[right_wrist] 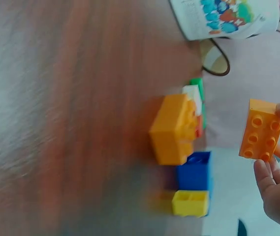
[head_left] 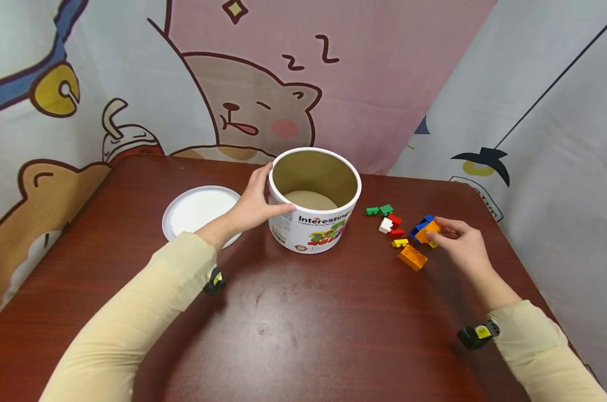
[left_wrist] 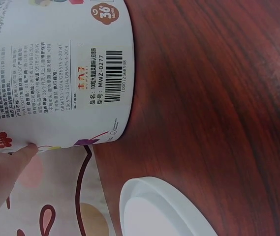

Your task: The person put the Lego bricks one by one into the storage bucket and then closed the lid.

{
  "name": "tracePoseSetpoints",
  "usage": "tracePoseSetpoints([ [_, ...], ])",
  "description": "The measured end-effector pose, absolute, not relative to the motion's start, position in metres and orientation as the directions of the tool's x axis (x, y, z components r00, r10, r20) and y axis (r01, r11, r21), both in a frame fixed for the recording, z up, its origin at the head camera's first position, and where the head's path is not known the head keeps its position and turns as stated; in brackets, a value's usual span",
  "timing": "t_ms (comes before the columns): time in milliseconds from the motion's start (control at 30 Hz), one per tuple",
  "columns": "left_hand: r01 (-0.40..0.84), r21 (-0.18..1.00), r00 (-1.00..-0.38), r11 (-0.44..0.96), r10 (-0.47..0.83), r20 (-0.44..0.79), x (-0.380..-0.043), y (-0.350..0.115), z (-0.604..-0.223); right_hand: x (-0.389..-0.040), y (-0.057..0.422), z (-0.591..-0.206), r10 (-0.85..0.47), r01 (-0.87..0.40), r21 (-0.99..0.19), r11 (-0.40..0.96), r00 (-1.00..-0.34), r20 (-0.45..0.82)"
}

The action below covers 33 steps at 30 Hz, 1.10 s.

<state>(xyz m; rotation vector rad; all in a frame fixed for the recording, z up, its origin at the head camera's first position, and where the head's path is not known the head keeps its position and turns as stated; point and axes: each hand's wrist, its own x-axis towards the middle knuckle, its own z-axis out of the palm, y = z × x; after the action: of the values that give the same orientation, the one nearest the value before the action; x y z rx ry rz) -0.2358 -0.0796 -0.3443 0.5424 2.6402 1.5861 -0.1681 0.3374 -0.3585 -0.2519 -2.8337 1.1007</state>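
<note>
Being gripped at the rim by the left hand (head_left: 255,204), head view, is the white bucket (head_left: 308,237); well to its right, an orange brick (head_left: 428,231) is pinched by the right hand (head_left: 464,245), forearm angled inward. Left wrist: the bucket's wall is touched. Right wrist: the brick's studs are turned cameraward, long axis nearly upright in frame.

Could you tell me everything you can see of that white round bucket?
The white, round, plastic-looking bucket stands upright and open on the reddish-brown, wood-look table. Its outer wall carries "Interesting", colourful pictures, small print, a barcode and a "36+" mark. Inside, the wall looks olive-tan and the floor paler; no contents show in the visible part. The person's left-hand grip touches it at the rim and side.
</note>
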Motion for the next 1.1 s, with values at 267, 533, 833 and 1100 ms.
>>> tracePoseSetpoints([
  [267, 0.281, 0.858, -0.942, 0.430, 0.296, 0.160, -0.235, -0.080, -0.343, -0.174, 0.317, -0.329, 0.107, 0.047, -0.689, 0.723, -0.993, 0.045],
  [533, 0.279, 0.856, -0.942, 0.435, 0.296, 0.156, -0.235, -0.080, -0.343, -0.183, 0.289, -0.297, 0.066, 0.020, -0.731, 0.682, -0.997, 0.034],
  [833, 0.276, 0.859, -0.943, 0.432, 0.293, 0.156, -0.234, -0.079, -0.343, -0.198, 0.252, -0.269, -0.016, -0.061, -0.764, 0.642, -0.998, 0.066],
  [1100, 0.282, 0.852, -0.943, 0.442, 0.291, 0.162, -0.234, -0.079, -0.343, -0.214, 0.213, -0.260, -0.103, -0.143, -0.804, 0.577, -0.989, 0.102],
])
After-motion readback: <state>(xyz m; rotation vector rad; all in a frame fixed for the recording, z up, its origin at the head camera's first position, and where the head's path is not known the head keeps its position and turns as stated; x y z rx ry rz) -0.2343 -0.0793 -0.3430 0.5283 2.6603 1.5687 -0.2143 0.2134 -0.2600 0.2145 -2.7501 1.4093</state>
